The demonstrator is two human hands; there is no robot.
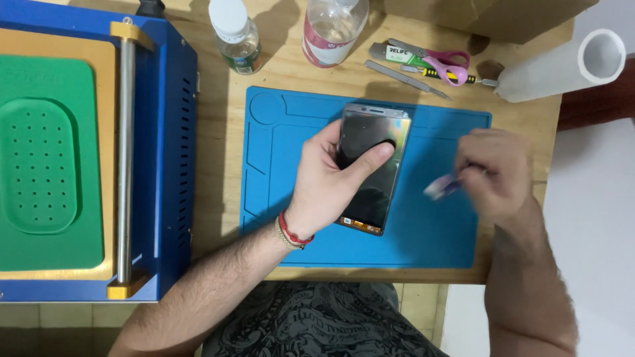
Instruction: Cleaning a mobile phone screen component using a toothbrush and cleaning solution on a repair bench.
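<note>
Left hand (327, 182) grips phone (370, 168) mid-mat (436, 238); right hand (493, 172) beside.

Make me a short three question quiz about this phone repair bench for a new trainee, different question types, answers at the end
1. True or false: the left hand holds the phone above the blue mat.
2. Multiple choice: What lies beside the pink-handled scissors? A) metal tweezers B) a hammer C) a soldering iron
3. Fill in: the right hand grips a small blurred ______-coloured object.

Key
1. True; the thumb rests on the screen.
2. A, the metal tweezers.
3. Purple; its kind cannot be told.
</note>
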